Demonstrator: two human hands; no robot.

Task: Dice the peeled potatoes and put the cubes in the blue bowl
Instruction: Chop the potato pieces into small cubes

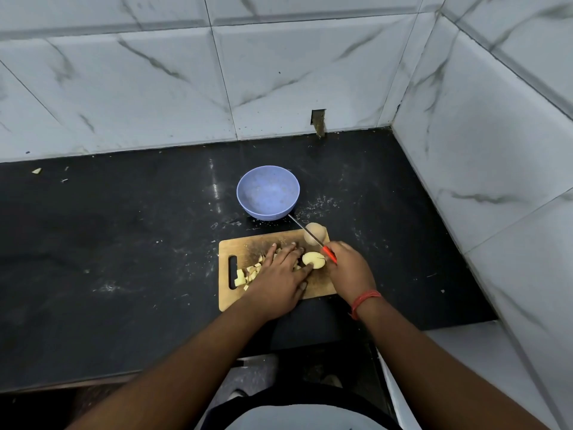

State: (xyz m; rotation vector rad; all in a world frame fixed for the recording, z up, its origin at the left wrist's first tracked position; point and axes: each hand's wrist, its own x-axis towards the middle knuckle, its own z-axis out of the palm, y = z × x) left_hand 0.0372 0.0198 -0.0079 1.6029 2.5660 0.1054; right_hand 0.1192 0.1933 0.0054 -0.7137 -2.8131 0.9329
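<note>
A wooden cutting board (322, 287) lies on the black counter. My left hand (279, 274) rests flat on it, fingers spread over potato pieces, its thumb touching a peeled potato piece (313, 259). Several pale potato cubes (245, 276) lie to the left of that hand. My right hand (348, 268) grips a red-handled knife (329, 254) whose thin blade points up and away toward the bowl. A whole peeled potato (319, 231) sits at the board's far right corner. The blue bowl (268, 192) stands just behind the board and looks empty.
The black counter (124, 243) is dusted with small scraps and water spots. White marble-tiled walls (465, 150) close it in at the back and right. A small scrap (36, 171) lies at the far left. A red thread band circles my right wrist.
</note>
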